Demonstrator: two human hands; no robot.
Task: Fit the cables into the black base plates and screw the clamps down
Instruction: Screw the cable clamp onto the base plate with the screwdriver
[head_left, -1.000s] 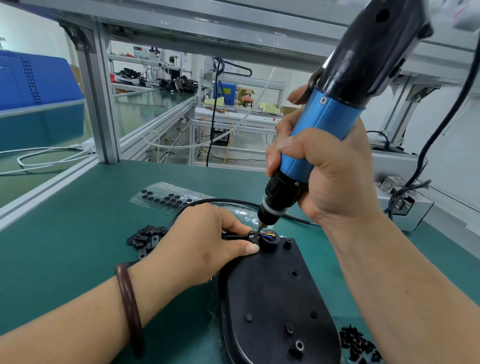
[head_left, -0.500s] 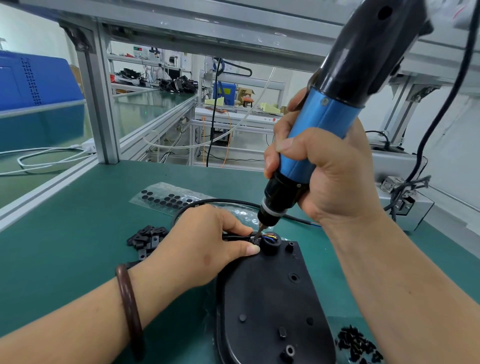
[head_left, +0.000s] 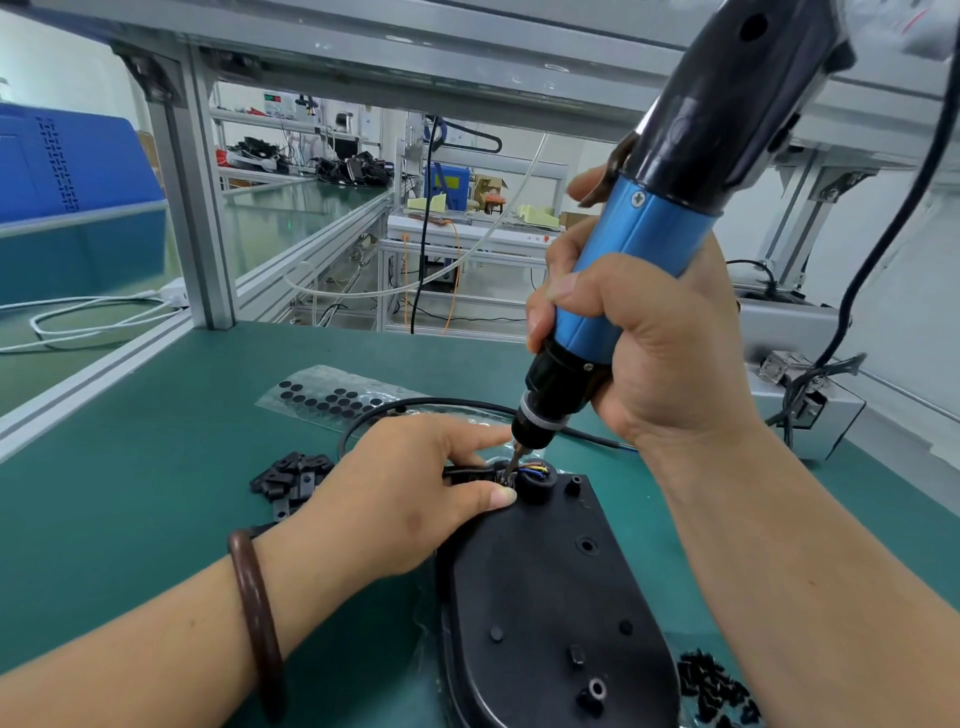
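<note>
— How many plates did the head view show?
— One base plate (head_left: 545, 597), on the surface (head_left: 130, 519) beneath both hands. The left hand (head_left: 410, 493) pinched the single cable (head_left: 415, 401) at its far end. The right hand (head_left: 649, 353) gripped one screwdriver (head_left: 639, 260), its bit on the clamp (head_left: 506, 480) between them.

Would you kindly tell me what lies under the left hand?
The left hand pinches the black cable at the base plate's edge beside the screwdriver bit; any clamp beneath is hidden.

Head cam, wide-angle, looks fwd/down, close over bench (head_left: 156, 519).
</note>
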